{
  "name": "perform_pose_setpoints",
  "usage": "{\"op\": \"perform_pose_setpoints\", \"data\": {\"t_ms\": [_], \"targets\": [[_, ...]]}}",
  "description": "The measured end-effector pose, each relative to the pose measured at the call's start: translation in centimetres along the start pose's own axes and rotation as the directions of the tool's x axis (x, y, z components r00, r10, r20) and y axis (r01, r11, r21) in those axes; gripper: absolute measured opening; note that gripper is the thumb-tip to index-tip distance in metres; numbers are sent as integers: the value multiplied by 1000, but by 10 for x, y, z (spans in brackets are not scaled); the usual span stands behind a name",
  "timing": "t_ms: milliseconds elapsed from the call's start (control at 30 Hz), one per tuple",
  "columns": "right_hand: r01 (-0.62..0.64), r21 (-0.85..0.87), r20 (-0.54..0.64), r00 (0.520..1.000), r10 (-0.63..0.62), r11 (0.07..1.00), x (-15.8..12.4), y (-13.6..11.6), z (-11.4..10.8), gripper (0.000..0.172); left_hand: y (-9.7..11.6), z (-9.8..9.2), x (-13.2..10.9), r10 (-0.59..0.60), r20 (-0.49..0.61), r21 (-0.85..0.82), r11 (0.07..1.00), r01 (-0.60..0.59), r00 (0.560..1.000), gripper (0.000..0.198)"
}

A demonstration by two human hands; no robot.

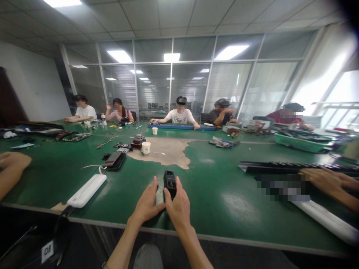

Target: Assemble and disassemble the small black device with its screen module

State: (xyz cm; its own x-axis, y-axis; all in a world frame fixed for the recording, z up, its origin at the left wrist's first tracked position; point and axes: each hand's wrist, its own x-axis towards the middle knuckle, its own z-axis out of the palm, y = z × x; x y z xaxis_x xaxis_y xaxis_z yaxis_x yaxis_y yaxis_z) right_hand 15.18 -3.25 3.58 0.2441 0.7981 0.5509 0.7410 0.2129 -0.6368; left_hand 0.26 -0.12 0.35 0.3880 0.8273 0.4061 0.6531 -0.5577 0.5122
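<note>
Near the front edge of the desk, we should hold steadily, the fingers of our right hand grasping the black device, those of our left hand the pale piece beside it.

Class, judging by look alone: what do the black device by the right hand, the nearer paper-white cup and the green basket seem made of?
Black device: probably hard plastic, dark, with crisp edges and recessed openings. Cup: likely paper, pale, with a printed mark. Basket: probably plastic, evenly green.
</note>
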Motion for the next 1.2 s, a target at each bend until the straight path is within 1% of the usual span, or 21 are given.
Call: {"op": "perform_pose_setpoints", "data": {"t_ms": [267, 600, 700, 867, 1000, 1200], "targets": [[20, -100, 3, 1000, -20, 995, -2, -2, 4, 61, 1, -1, 2, 10, 3, -11, 1000, -10, 1000, 103], [28, -132, 15, 1000, -26, 991, -19, 7, 13, 60, 0, 1, 2, 39, -30, -10, 999, -39, 999, 92], [38, -151, 8, 999, -37, 988, -22, 10, 16, 61, 1, 1, 1, 34, -27, -16, 999, -34, 999, 94], [23, -183, 26, 999, -19, 983, -23, 17, 20, 65, 3, 0, 2, 21, -5, -9, 1000, -21, 1000, 99], [31, -174, 12, 1000, -29, 984, -24, 21, 22, 67, 4, -1, 2, 27, -5, -4, 1000, -27, 1000, 101], [1, -117, 37, 999, 3, 993, -23, 20, 18, 58, 2, 1, 3, 29, 1, 3, 1000, -29, 1000, 99]]}}
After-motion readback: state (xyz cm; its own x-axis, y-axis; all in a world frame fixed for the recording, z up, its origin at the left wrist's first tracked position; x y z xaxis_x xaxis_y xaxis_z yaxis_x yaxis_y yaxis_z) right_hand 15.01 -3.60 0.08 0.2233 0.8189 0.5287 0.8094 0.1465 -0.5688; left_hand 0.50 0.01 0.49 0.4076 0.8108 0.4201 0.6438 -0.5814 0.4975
